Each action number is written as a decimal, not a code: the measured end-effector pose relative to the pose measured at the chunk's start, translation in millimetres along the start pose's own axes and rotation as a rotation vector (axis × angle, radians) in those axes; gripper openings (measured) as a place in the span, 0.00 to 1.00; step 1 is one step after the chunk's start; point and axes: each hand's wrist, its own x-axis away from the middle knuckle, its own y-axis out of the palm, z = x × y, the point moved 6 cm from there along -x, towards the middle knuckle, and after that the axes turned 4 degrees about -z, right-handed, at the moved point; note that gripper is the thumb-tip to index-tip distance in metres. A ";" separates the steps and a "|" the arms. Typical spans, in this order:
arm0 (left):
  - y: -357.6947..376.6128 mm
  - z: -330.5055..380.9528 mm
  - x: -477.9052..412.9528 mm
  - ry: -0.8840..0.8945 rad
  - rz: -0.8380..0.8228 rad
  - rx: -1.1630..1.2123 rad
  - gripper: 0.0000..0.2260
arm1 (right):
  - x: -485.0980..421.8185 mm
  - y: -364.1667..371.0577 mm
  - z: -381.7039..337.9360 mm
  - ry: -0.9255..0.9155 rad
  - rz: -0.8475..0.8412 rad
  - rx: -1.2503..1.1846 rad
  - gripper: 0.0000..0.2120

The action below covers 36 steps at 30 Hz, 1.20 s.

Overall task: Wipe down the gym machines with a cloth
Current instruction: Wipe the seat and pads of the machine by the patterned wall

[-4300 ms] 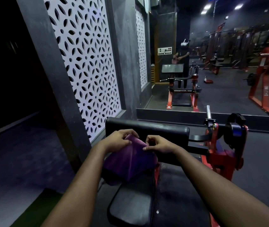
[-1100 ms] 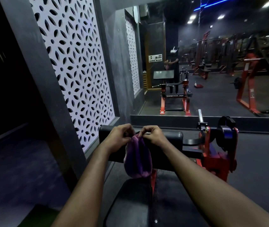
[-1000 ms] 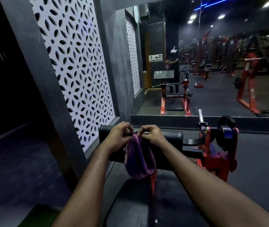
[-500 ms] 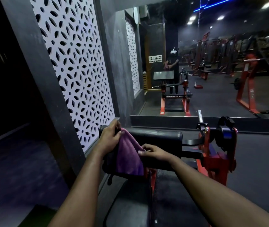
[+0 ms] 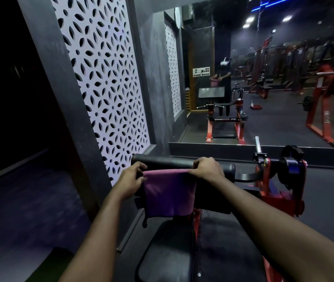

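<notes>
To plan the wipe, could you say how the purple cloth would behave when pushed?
Probably floppy: the purple cloth hangs limp from the left hand and right hand pinching its top corners. Likely light, as pinches alone hold it; may bunch against the black pad.

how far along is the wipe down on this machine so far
Barely begun. Done: the soft purple cloth is opened flat. In hand: the left hand and right hand pinch its top corners, stretching it over the front of the black padded roller. Left: the roller itself, the black seat cushion and the red steel frame; no wiped patch shows anywhere.
</notes>
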 end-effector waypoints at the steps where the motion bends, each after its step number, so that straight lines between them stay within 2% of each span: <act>1: 0.4 0.4 -1.0 0.000 0.006 0.005 0.09 | 0.0 -0.2 1.2 0.023 -0.005 -0.002 0.14; 4: 2.0 2.7 -2.2 -0.001 -0.003 0.033 0.05 | -1.1 2.1 10.1 0.123 -0.005 -0.067 0.18; 6: 2.4 7.9 -2.2 0.004 -0.035 0.042 0.06 | -0.3 0.3 14.5 0.180 0.068 -0.128 0.15; 8: 8.3 12.6 -3.1 0.001 -0.168 0.125 0.08 | -1.4 0.5 16.3 0.200 0.135 -0.196 0.10; 10: 16.7 21.8 -1.1 0.003 -0.359 0.221 0.10 | -4.6 -1.9 12.0 0.130 0.172 -0.272 0.02; 12: 27.2 34.2 5.0 0.010 -0.549 0.248 0.11 | -8.3 -7.0 2.0 -0.009 0.171 -0.330 0.09; 14: 36.9 47.5 12.9 0.028 -0.687 0.226 0.12 | -8.4 -13.8 -10.1 -0.159 0.139 -0.391 0.12; 17: 49.1 58.6 17.6 0.005 -0.786 0.264 0.13 | -6.0 -26.3 -23.2 -0.301 0.076 -0.410 0.16; 19: 48.8 65.4 12.8 -0.023 -0.700 0.322 0.14 | -2.9 -34.4 -28.1 -0.396 0.026 -0.389 0.19; 21: 41.6 61.2 -3.5 -0.013 -0.452 0.276 0.12 | 5.1 -42.3 -31.2 -0.457 -0.029 -0.419 0.20; 23: 34.6 48.7 -19.8 -0.036 -0.206 0.205 0.13 | 13.6 -51.6 -31.2 -0.481 -0.069 -0.560 0.17; 24: 37.5 43.3 -23.6 -0.078 -0.164 0.261 0.17 | 17.8 -57.1 -30.8 -0.490 -0.087 -0.640 0.16; 27: 62.7 51.4 -21.5 -0.137 -0.212 0.630 0.26 | 22.4 -79.3 -25.1 -0.499 -0.065 -0.844 0.16; 31: 80.9 69.0 -16.2 -0.158 -0.205 0.925 0.32 | 7.3 -89.9 -3.0 -0.325 0.092 -1.081 0.13; 34: 75.3 72.8 -22.3 -0.118 -0.141 0.811 0.32 | -8.5 -69.3 31.7 -0.052 0.180 -0.978 0.05; 35: 74.1 72.3 -24.2 -0.104 -0.126 0.746 0.31 | -15.1 -53.3 47.7 0.090 0.143 -0.903 0.08; 36: 74.3 72.2 -26.1 -0.087 -0.119 0.692 0.29 | -27.1 -35.4 67.7 0.197 0.114 -0.825 0.16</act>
